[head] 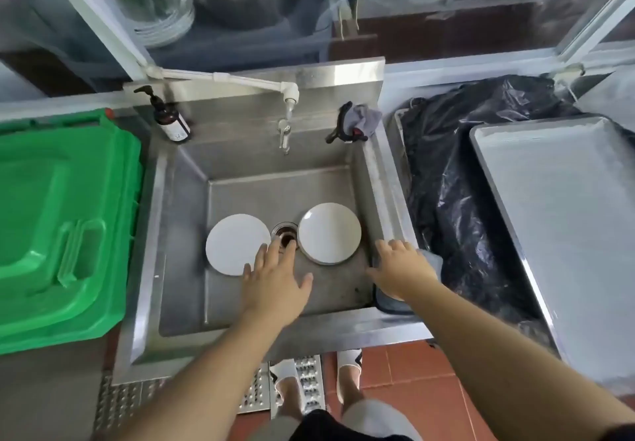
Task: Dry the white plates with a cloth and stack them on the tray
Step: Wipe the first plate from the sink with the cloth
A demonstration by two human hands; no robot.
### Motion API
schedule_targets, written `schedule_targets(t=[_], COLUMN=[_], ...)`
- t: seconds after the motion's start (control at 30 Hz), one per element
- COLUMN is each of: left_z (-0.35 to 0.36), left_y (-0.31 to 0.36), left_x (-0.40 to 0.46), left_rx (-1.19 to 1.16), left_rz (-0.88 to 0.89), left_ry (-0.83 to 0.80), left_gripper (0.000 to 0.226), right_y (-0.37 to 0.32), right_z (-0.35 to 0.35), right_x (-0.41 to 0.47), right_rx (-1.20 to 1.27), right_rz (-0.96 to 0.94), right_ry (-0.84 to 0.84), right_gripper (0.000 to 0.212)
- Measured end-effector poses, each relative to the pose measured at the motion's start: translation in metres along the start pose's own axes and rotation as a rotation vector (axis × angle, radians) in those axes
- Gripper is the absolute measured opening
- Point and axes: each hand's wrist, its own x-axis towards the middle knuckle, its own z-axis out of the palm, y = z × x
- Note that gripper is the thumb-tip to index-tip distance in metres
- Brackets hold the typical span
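I am seeing a green bin lid (62, 227) lying at far left. In the steel sink (192, 179), two white plates are lying flat: the left plate (233, 243) and the right plate (330, 232), the drain (284, 232) between them. My left hand (275, 286) is hovering with fingers spread, grasping nothing. My right hand (400, 265) is resting, fingers relaxed, on a grey cloth (431, 262) at the sink's right rim. The tray (563, 220) is sitting at far right.

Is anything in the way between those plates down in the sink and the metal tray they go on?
Nothing blocks the path outright. The two white plates lie low in the sink, so each must be lifted over its right rim, then across the black bag to the tray, which has nothing on it.
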Motion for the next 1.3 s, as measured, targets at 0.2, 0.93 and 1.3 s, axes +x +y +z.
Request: schedule_targets(t=[0.2,0.93,1.3], left_z=[0.032,0.035,0.010], left_y=[-0.001,0.038,0.012], left_x=[0.003,0.012,-0.008], left_rx=[0.050,0.037,-0.053], left_rz=[-0.025,-0.002,-0.069], left_ry=[-0.087,-0.119,-0.147], left_gripper=[0.078,0.067,0.067], right_y=[0.043,0.091,0.054], right_z=[0.011,-0.001,-0.030], right_x=[0.018,0.053,0.037], right_rx=[-0.016,-0.072,0.470], right_rz=[0.127,-0.088,-0.058], right_ry=[-0.123,-0.347,-0.345], right_gripper=[0.052,0.044,0.029])
